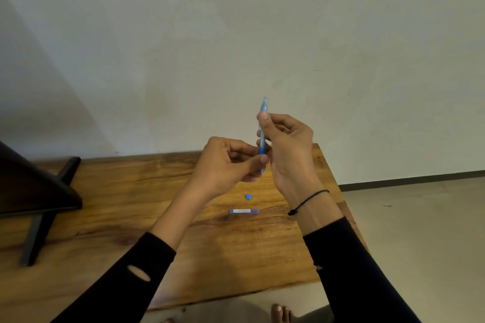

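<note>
A blue translucent pen or mechanical pencil stands nearly upright above the wooden table. My right hand grips its upper barrel between thumb and fingers. My left hand pinches its lower end, near the tip. Below the hands, a small blue cap lies on the table. Nearer to me lies a thin blue tube with a white label.
A dark screen on a black stand occupies the table's left side. The table's right edge drops to a pale floor. A plain wall rises behind. My bare toes show beneath the near edge.
</note>
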`<state>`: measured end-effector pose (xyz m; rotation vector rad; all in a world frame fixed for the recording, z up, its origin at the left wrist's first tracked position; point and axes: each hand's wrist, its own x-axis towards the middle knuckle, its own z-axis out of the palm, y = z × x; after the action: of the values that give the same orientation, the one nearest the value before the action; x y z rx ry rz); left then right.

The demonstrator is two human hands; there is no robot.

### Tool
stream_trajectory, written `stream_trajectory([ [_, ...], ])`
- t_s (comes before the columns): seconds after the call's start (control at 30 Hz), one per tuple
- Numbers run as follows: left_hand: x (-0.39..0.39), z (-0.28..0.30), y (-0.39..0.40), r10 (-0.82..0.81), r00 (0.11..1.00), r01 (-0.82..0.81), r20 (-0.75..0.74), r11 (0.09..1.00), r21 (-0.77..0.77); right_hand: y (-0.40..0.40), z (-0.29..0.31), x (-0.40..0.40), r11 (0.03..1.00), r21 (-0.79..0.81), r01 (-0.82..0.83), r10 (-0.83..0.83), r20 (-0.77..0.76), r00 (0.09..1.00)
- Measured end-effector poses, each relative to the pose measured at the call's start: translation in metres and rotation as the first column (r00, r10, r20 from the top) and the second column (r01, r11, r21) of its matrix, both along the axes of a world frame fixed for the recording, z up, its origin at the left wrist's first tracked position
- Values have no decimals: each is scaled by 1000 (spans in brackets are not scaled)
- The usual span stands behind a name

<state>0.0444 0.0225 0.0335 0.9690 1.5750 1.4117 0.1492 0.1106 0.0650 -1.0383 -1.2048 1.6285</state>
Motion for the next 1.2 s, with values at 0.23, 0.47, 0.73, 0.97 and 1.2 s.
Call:
stream_trajectory([
  [0.23, -4, -21, 7, -28, 995, 15, -91, 990, -139, 17, -27, 8, 917, 344, -200, -40, 578, 815],
  [0.47, -13, -52, 2, -200, 739, -16, -644, 949, -314, 33, -66, 14, 888, 323, -328, -77, 807, 585],
  [0.73, -5, -86, 3, -421, 433, -24, -797, 878, -477, 38, -118, 16, 906, 191, -377, -69, 946, 315],
  [0.97, 2, -102, 5, -462, 330, 12, -823, 874, -486, 42, -137, 20, 896, 96, -434, 4, 975, 223],
  [1.2, -8, -106, 1, -480, 349, -20, -805, 855, -519, 39, -132, 16, 722, 232, -652, -21, 949, 314],
])
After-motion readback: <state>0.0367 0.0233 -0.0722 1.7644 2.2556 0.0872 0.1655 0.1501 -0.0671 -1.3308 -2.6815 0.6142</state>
